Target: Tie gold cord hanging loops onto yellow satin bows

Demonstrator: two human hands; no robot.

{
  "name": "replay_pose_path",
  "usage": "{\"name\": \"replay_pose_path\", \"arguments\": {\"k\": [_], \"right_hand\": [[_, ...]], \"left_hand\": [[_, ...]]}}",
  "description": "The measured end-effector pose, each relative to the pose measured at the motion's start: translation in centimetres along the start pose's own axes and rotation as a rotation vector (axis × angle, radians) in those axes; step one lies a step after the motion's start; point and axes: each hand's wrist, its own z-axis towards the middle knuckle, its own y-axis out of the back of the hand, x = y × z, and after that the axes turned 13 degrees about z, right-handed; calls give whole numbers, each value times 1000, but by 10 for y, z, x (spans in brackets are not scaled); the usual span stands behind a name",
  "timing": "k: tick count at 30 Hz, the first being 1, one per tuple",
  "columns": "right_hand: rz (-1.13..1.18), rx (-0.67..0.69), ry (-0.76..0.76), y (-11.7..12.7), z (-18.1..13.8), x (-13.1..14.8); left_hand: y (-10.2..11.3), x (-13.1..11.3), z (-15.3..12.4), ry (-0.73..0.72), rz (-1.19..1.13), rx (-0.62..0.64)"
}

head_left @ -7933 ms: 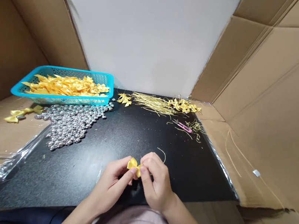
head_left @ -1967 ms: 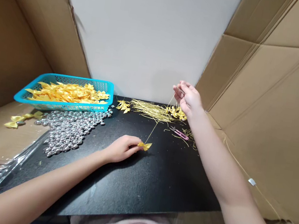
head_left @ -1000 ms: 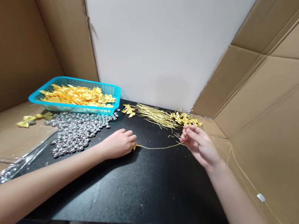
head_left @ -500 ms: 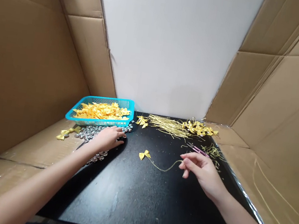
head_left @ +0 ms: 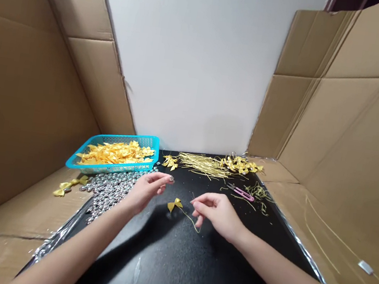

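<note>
A small yellow ribbon bow point(head_left: 175, 204) lies on the black mat point(head_left: 171, 262), with a gold thread point(head_left: 193, 223) trailing from it. My right hand point(head_left: 216, 211) is just right of the bow, its fingers pinched on that thread. My left hand point(head_left: 147, 189) hovers left of the bow, thumb and forefinger closed on a small silver bead point(head_left: 171, 178). The two hands are apart, with the bow between them.
A heap of silver beads point(head_left: 109, 189) lies left on the mat, and behind it is a blue basket point(head_left: 107, 167) of yellow ribbon pieces. At the back are gold threads point(head_left: 204, 163), finished bows point(head_left: 243, 165) and pink snips point(head_left: 241, 192). Cardboard walls stand on both sides.
My left hand let go of the bow, reached into the bead heap and came back with one bead. My right hand drew in toward the bow with the thread.
</note>
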Motion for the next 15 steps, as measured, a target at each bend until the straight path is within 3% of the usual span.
{"name": "replay_pose_path", "arguments": {"k": [3,7,15], "right_hand": [[65,-43,44,-11,9,-9],[96,-55,89,-17,12,-14],[125,-28,110,-17,9,-16]], "left_hand": [[-23,-17,-18,87,-264,-5],[-34,-31,-30,175,-495,14],[-36,-31,-33,187,-605,23]]}}
